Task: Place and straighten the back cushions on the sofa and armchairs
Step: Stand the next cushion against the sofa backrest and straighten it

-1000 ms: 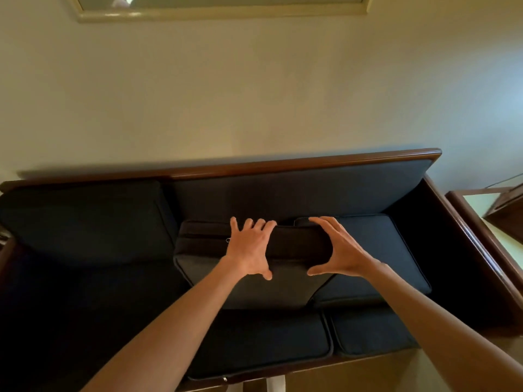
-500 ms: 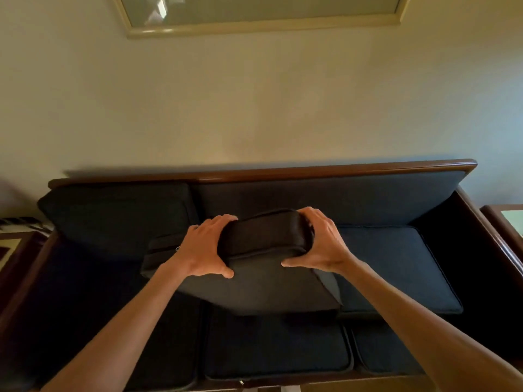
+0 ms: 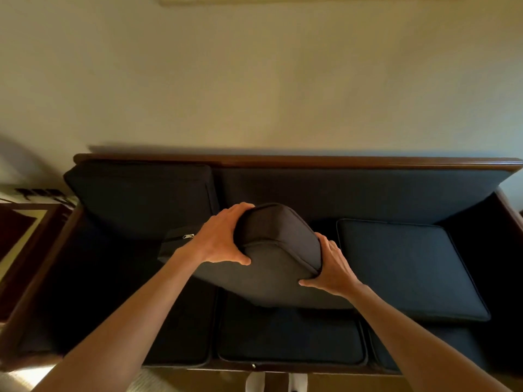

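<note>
A dark blue sofa with a wooden frame (image 3: 283,160) stands against the wall. I hold a dark back cushion (image 3: 277,250) tilted above the middle seat, its zipper end pointing left. My left hand (image 3: 219,239) grips its top edge, and my right hand (image 3: 331,264) grips its lower right side. One back cushion (image 3: 141,199) stands upright at the left of the sofa back. Another cushion (image 3: 407,267) lies flat on the right seat.
A beige wall rises behind the sofa, with a picture frame's lower edge (image 3: 283,0) at the top. A wooden side table (image 3: 25,227) stands to the left of the sofa. The sofa's wooden right arm (image 3: 509,207) is at the frame edge.
Both hands went from open above the cushion to gripping it. The cushion has been lifted off the seat and turned, its right end swinging down toward me. My view has shifted left.
</note>
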Demonstrator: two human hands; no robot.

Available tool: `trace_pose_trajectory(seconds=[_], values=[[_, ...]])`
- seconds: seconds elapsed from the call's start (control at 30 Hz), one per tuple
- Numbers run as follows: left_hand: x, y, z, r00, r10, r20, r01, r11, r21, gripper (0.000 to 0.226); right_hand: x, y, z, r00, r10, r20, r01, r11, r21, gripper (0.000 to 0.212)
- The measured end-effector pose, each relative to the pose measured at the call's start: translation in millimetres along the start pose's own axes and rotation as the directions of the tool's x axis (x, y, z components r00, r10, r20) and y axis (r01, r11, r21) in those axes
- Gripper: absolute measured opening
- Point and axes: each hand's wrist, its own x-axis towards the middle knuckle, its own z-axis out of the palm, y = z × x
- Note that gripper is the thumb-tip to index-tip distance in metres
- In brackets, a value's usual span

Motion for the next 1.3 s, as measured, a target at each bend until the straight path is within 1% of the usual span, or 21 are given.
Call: trace_pose_trajectory(seconds=[0.07,0.17,0.23,0.33,0.4,0.43,0.5,0.53,0.63,0.7,0.8,0.87,0.93,1.0,1.03,1.13,1.3], values=[[4.3,-5.9,-11.6,1.0,0.008,-0.016,-0.008,0.999,-0.048,0.11,6.6,-10.5,-2.8,0.999,0.004,-0.041,-0.006,0.999,-0.049,0.106],[6.4,-23.5,-39.5,1.0,-0.012,-0.024,0.01,0.994,-0.106,0.107,20.0,-33.4,-14.7,0.998,-0.011,-0.062,0.006,0.996,-0.089,0.094],[5.3,-33.6,-56.4,0.999,-0.037,-0.016,0.035,0.991,-0.129,0.107,28.6,-50.9,-22.2,0.997,-0.037,-0.073,0.027,0.991,-0.129,0.091],[4.1,-41.8,-63.9,0.998,-0.007,-0.055,-0.001,0.989,-0.151,0.105,43.9,-78.5,-28.0,0.995,-0.088,-0.04,0.077,0.972,-0.22,0.088],[6.5,-46.8,-52.1,0.999,-0.013,-0.036,0.011,0.997,-0.072,0.105,54.6,-85.2,-20.1,0.993,-0.114,-0.012,0.106,0.951,-0.291,0.083],[9.8,-52.3,-40.1,0.999,-0.042,-0.002,0.042,0.999,0.007,0.105,59.4,-82.5,-11.9,0.994,-0.105,0.017,0.105,0.937,-0.334,0.083],[18.3,-68.0,-3.5,0.986,-0.15,0.068,0.134,0.971,0.198,0.104,66.5,-66.6,14.7,0.994,-0.074,0.08,0.101,0.903,-0.417,0.087],[19.1,-75.5,16.5,0.973,-0.211,0.094,0.179,0.947,0.266,0.103,64.9,-59.3,29.3,0.993,-0.06,0.106,0.102,0.89,-0.444,0.089],[29.1,-91.0,68.0,0.904,-0.408,0.128,0.352,0.879,0.32,0.103,68.8,-40.9,65.1,0.986,-0.087,0.144,0.142,0.891,-0.432,0.096],[37.8,-89.3,88.4,0.88,-0.46,0.121,0.398,0.852,0.34,0.109,75.4,-32.8,70.4,0.985,-0.094,0.143,0.147,0.896,-0.42,0.1],[61.0,-74.3,102.8,0.904,-0.422,0.066,0.36,0.836,0.413,0.118,81.1,-4.0,55.5,0.991,-0.071,0.112,0.111,0.904,-0.414,0.106],[80.3,-62.2,110.5,0.93,-0.368,0.012,0.315,0.811,0.493,0.12,79.6,28.1,37.7,0.993,-0.064,0.101,0.105,0.867,-0.487,0.117],[99.0,-55.8,117.4,0.961,-0.276,-0.01,0.234,0.793,0.562,0.114,78.9,57.6,19.0,0.993,-0.04,0.107,0.093,0.822,-0.561,0.122],[115.4,-55.0,116.0,0.978,-0.207,0.016,0.159,0.796,0.585,0.107,85.5,71.5,5.8,0.991,-0.02,0.136,0.095,0.816,-0.571,0.115],[122.8,-55.9,111.5,0.981,-0.191,0.018,0.146,0.803,0.578,0.103,92.5,73.3,1.3,0.99,-0.026,0.141,0.102,0.819,-0.565,0.111],[142.1,-60.4,93.2,0.983,-0.182,0.004,0.151,0.824,0.546,0.097,118.4,68.4,-12.8,0.988,-0.052,0.146,0.123,0.834,-0.538,0.106],[166.8,-61.1,73.0,0.985,-0.172,-0.034,0.162,0.825,0.541,0.093,156.6,71.2,-31.0,0.985,-0.099,0.138,0.158,0.829,-0.537,0.105]])
